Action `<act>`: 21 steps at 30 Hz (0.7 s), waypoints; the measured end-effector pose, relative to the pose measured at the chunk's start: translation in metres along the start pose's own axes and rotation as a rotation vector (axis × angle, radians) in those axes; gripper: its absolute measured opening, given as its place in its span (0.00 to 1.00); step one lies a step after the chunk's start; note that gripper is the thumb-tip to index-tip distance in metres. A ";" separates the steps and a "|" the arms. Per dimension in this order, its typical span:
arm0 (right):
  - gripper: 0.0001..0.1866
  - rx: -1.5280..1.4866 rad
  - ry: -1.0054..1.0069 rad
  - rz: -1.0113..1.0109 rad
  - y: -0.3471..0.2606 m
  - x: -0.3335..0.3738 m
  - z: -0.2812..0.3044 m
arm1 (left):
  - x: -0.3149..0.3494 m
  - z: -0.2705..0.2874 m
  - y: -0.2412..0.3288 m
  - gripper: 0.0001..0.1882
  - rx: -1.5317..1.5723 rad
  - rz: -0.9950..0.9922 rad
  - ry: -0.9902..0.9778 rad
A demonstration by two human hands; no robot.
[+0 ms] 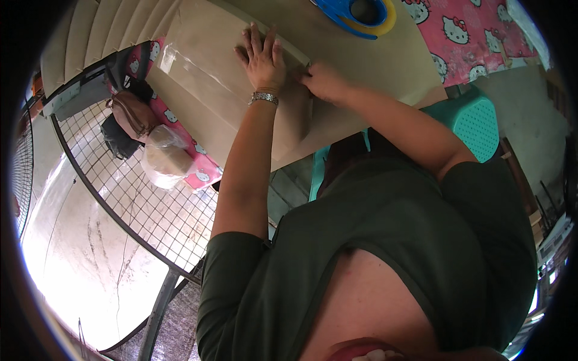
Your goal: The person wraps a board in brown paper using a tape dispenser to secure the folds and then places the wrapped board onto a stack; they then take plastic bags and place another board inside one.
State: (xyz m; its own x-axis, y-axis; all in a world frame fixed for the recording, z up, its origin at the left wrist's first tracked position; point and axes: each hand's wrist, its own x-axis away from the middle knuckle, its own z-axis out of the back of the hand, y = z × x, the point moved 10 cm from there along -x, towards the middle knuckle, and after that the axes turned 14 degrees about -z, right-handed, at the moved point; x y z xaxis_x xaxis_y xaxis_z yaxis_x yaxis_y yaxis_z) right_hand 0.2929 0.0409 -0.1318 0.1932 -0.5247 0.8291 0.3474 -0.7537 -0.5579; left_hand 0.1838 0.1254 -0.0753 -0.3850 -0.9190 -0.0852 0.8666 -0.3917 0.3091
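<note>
My left hand [263,65] lies flat with its fingers spread on a folded piece of brown paper [211,78], pressing it to the table. Glossy clear tape [168,60] seems to run along the paper's left part. Just to the right, my right hand [327,83] is closed with curled fingers at the fold's right edge. A small dark spot shows at its fingertips, but what they grip is hidden. Under the folded piece, a wider brown sheet [385,66] covers the table. Beyond my hands rests a blue tape dispenser [346,18] with a yellowish roll.
Overlapping brown paper pieces [102,36] are lined up at the far left. A pink patterned tablecloth [463,36] shows at the right. Bags [132,114] and a clear plastic bag [165,159] sit by the left edge, near a wire-mesh panel [174,222]. A green stool [472,126] stands right.
</note>
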 end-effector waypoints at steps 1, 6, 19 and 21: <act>0.26 0.105 0.044 0.004 -0.002 0.005 -0.001 | 0.001 0.000 -0.002 0.25 -0.008 0.003 -0.001; 0.22 0.051 0.170 -0.075 -0.008 0.022 0.006 | 0.002 0.000 0.001 0.25 0.038 -0.002 -0.015; 0.17 0.010 -0.026 -0.027 0.036 0.035 -0.037 | 0.000 0.000 0.004 0.25 -0.058 -0.024 -0.017; 0.16 0.091 -0.232 0.158 0.081 0.061 -0.076 | -0.006 0.001 0.009 0.25 -0.047 -0.042 -0.013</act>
State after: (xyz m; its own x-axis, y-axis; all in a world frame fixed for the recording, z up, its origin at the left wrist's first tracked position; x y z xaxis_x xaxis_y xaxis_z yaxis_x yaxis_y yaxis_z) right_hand 0.2632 -0.0817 -0.1294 0.4521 -0.5201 0.7246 0.3751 -0.6262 -0.6835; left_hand 0.1934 0.1274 -0.0708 -0.4251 -0.9012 -0.0846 0.8634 -0.4318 0.2608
